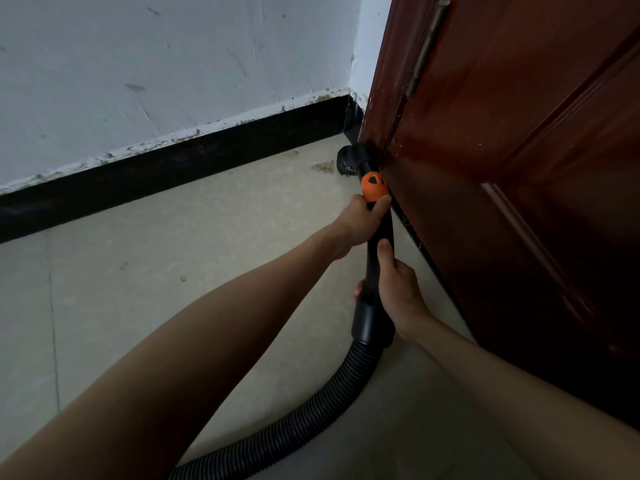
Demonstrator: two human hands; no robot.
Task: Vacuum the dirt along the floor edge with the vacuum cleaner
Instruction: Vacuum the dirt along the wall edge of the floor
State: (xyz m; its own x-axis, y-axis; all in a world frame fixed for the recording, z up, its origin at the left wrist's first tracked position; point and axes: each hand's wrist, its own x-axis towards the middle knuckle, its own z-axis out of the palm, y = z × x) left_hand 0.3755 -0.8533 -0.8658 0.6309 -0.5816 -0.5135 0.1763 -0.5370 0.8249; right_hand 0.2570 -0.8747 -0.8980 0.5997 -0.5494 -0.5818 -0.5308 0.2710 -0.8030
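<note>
while both arms reach forward, left hand and right hand clench the wand — fingers wrapped.

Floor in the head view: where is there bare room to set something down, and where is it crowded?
Bare floor lies open between the black baseboard and the left forearm. It is crowded in the corner by the door: the brush nozzle, a dirt patch, both hands on the wand, and the hose curving below.
</note>
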